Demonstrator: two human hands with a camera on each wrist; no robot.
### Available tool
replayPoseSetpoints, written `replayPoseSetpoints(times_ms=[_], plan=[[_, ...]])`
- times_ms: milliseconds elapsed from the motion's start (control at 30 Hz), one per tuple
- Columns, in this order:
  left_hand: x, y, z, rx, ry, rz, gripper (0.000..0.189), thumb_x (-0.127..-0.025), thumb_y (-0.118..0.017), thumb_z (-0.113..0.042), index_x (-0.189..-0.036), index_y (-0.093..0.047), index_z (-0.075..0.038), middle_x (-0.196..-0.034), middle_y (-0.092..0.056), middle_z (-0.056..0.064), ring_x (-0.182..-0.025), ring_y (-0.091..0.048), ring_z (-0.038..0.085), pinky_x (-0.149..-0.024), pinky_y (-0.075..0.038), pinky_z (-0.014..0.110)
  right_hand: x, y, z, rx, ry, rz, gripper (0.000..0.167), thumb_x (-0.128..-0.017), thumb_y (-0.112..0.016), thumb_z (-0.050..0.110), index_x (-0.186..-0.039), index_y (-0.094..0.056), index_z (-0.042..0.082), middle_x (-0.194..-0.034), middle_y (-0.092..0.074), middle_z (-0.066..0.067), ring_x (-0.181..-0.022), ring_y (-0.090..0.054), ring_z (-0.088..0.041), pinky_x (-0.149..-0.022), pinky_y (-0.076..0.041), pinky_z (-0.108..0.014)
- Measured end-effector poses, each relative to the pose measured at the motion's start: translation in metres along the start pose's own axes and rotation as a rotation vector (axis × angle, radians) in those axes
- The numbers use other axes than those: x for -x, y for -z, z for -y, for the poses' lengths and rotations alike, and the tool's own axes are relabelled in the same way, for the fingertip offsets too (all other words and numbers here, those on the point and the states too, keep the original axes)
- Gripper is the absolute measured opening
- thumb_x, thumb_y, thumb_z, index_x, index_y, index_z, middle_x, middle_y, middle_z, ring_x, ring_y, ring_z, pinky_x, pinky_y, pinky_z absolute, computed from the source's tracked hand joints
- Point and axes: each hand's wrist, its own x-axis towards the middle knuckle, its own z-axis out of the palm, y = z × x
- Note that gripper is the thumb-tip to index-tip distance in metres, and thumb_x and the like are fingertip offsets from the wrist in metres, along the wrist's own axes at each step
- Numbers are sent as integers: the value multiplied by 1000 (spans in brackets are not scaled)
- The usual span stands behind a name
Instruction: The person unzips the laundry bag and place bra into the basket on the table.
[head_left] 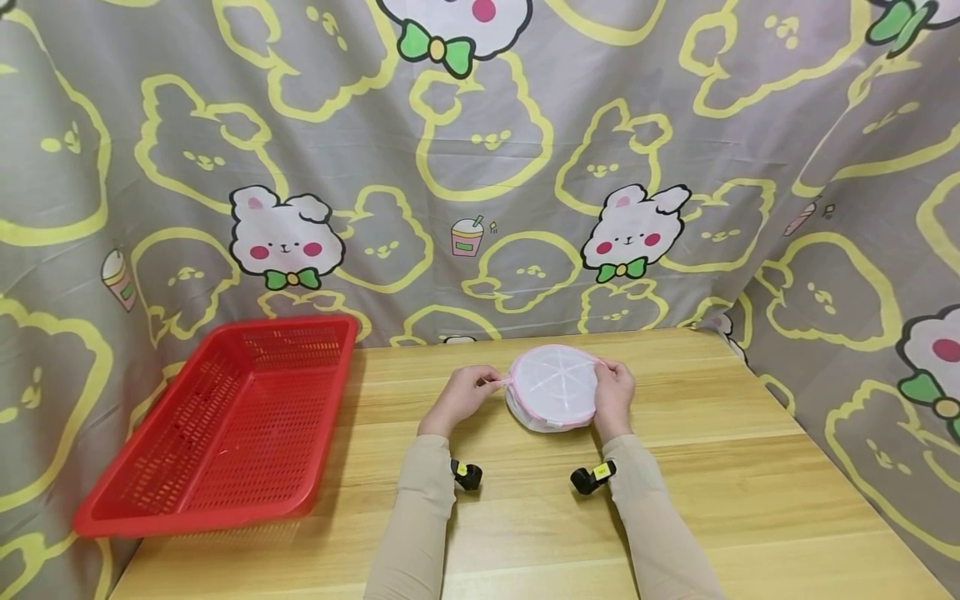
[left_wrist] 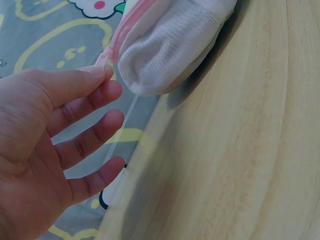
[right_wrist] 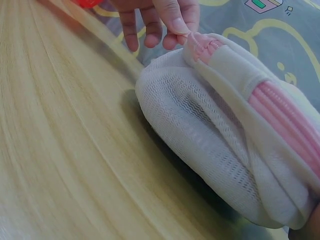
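A round white mesh laundry bag [head_left: 555,385] with pink zipper trim is held low over the wooden table. On its left side, my left hand [head_left: 462,395] pinches the pink zipper pull [left_wrist: 102,60] between thumb and index finger, the other fingers spread apart. My right hand [head_left: 615,395] grips the bag's right edge, thumb over the top; its remaining fingers are hidden behind the bag. From the right wrist, the pink zipper [right_wrist: 287,125] appears along the side, partly covered by a white fabric band. The mesh sags in soft folds below it.
A red plastic basket [head_left: 317,467] with perforated walls stands at the table's left. Behind and at both sides hangs a grey curtain [head_left: 517,208] with cartoon prints. The wooden table [head_left: 750,467] extends in front and to the right.
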Motion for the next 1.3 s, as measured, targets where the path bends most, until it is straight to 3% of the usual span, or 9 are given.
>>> replayPoseSetpoints(times_ms=[600, 1300], plan=[[-1, -2, 0, -14, -26, 14, 17, -95, -63, -21, -98, -73, -6, -96, -71, 3, -85, -59, 14, -78, -49, 28, -1, 2, -1, -25, 6, -11, 16, -97, -55, 10, -106, -59, -2, -89, -55, 2, -76, -54, -3, -67, -46, -14], [0, -3, 0, 20, -6, 50, 14, -95, -64, -20, -97, -73, -10, -92, -70, 2, -79, -54, 13, -70, -46, 26, 0, 1, 0, -32, 8, -6, 20, -98, -53, 10, -109, -58, -5, -97, -55, -4, -82, -54, -5, -69, -46, -13]])
